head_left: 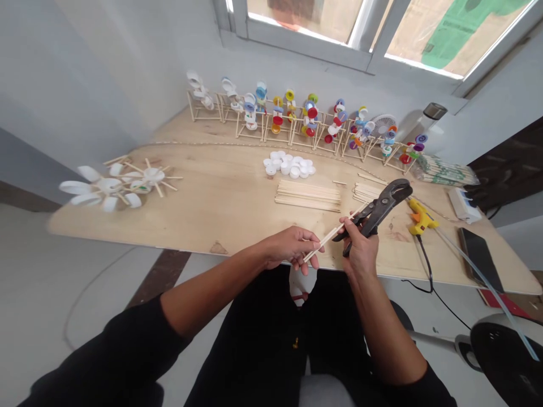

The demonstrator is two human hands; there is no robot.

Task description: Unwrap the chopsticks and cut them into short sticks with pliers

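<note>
Near the table's front edge, my left hand pinches the lower ends of a couple of thin wooden sticks. They slant up to the right, towards my right hand. That hand is closed around large dark pliers, whose head points up and right. Its thumb and fingertips also touch the upper part of the sticks. Just beyond my hands lies a bundle of similar sticks, with a smaller stick pile to its right. White bottle caps sit in a cluster behind the bundle.
Stick frames with coloured cap wheels line the wall. Cap-and-stick wheels lie at the left end. At right are a yellow glue gun, a phone, a power strip, packaged sticks and a bottle.
</note>
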